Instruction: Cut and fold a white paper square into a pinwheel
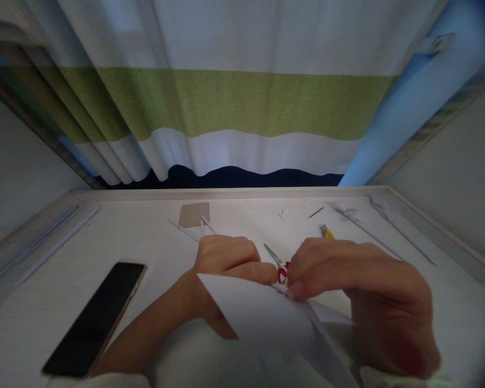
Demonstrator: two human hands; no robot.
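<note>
right hand (359, 280) pinches the top edge of the curved white paper sheet (267, 312) between thumb and fingers; left hand (230, 258) is curled behind the same edge, thumb hidden, so can't tell if its grip is pressed together; probably steadying it for the right; sheet sits between both grips, over the white bench (246, 215); silver-bladed, red-handled scissors (280, 262) lie just beyond, likely parked within reach

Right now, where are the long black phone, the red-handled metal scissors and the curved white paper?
Long black phone (96, 319), head view: middle of its screen.
Red-handled metal scissors (274, 255), head view: on the blades.
Curved white paper (262, 310), head view: on its broad face.
</note>
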